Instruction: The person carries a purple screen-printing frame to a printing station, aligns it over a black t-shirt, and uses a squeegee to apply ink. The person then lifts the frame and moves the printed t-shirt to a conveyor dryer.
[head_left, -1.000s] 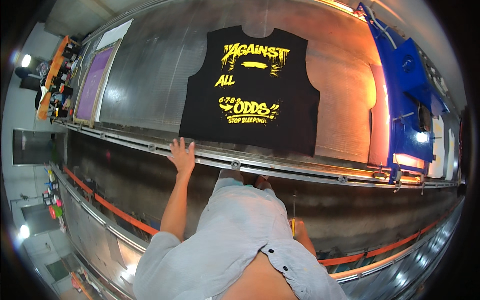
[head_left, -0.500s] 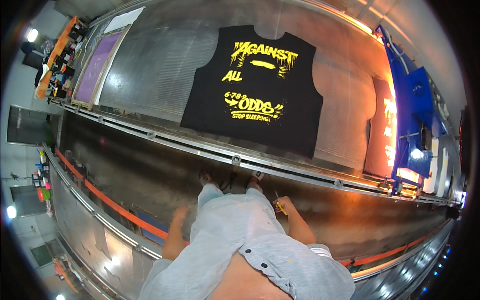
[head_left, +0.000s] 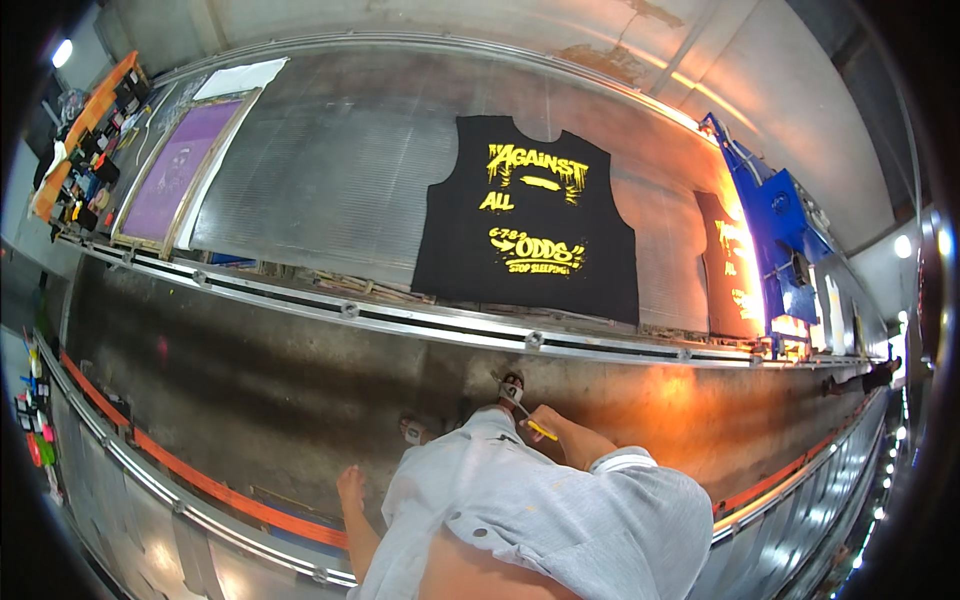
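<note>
My right hand (head_left: pixel 549 420) is closed around a yellow-handled tool (head_left: pixel 543 431) with a thin metal shaft or blade; its exact kind is too small to tell. It hangs low in front of my right leg, above the aisle floor. My left hand (head_left: pixel 350 490) hangs loose beside my left leg, holding nothing, with its fingers partly visible. Ahead of me, a black sleeveless shirt panel (head_left: pixel 460 250) with yellow lettering lies flat on the long metal printing table (head_left: pixel 320 150). Neither hand touches the panel or the table.
A glowing blue heater unit (head_left: pixel 785 220) stands over another printed black panel (head_left: pixel 715 270) at the right. A purple framed screen (head_left: pixel 175 180) lies at the left, near a cluttered orange shelf (head_left: pixel 85 140). Behind me runs another table with an orange rail (head_left: pixel 200 465). Another person (head_left: pixel 865 380) is far right.
The view has shifted and turned, so the panel sits lower and farther right. My right hand has swung forward and left with the tool; my left hand has dropped back.
</note>
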